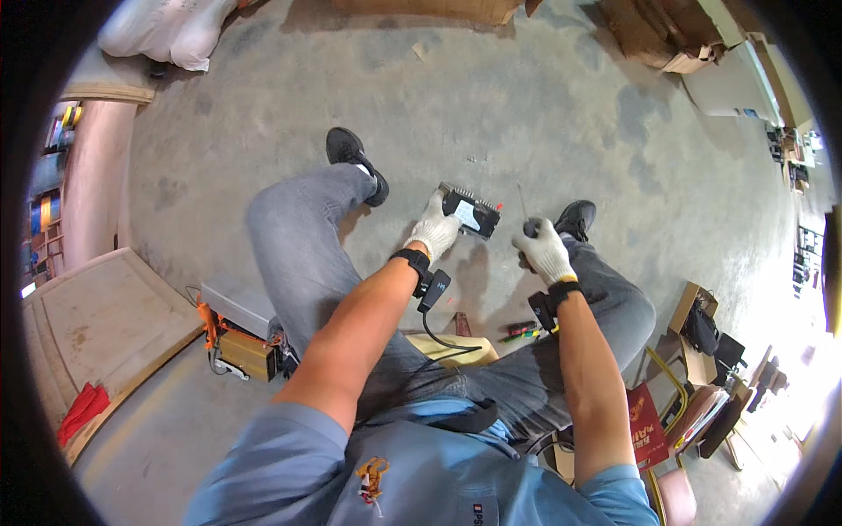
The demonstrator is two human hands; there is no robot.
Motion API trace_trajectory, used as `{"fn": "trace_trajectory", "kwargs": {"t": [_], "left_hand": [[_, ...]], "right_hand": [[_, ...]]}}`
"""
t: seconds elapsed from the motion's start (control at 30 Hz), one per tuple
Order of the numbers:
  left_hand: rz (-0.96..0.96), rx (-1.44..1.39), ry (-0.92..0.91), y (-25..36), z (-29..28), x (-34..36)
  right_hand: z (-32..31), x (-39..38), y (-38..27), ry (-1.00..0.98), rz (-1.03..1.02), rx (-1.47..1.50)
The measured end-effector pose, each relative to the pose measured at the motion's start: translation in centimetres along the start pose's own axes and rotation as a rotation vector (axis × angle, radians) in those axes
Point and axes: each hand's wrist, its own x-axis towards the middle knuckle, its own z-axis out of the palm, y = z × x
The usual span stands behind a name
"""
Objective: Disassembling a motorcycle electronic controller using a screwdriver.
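I sit with both knees spread over a concrete floor. My left hand point(433, 230), in a white work glove, grips a small black electronic module point(471, 210) with a finned edge and a pale label, held between my knees. My right hand point(543, 250), also gloved, is closed around the dark handle of a screwdriver point(527, 213) whose thin shaft points upward, a little to the right of the module. Each wrist carries a black strap with a small device; a cable hangs from the left one.
A grey and orange box-shaped unit point(237, 329) lies by my left thigh. Small tools point(519, 331) lie on the floor under my right forearm. Cardboard boxes point(667, 35) stand at the far right, a wooden board point(96, 324) at the left, a white sack point(167, 31) top left.
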Motion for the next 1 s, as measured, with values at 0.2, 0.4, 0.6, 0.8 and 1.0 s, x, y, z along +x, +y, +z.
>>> {"fn": "trace_trajectory", "kwargs": {"t": [0.2,0.4,0.6,0.8,1.0], "left_hand": [[-0.054,0.057,-0.061,1.5,0.9,-0.9],[-0.1,-0.035,-0.063,-2.4,0.5,1.3],[-0.049,0.004,-0.033,-3.1,0.7,1.4],[-0.05,-0.097,0.024,-3.2,1.7,0.2],[-0.045,-0.047,0.058,-1.0,0.7,-0.3]], "right_hand": [[-4.0,-5.4,1.3,-0.012,0.082,0.207],[-1.8,-11.2,-4.0,0.02,-0.072,-0.006],[-0.4,-13.4,-6.0,0.072,-0.254,-0.093],[0.4,-14.7,-8.2,0.176,-0.239,-0.222],[0.9,-14.3,-7.4,0.24,-0.243,-0.149]]}}
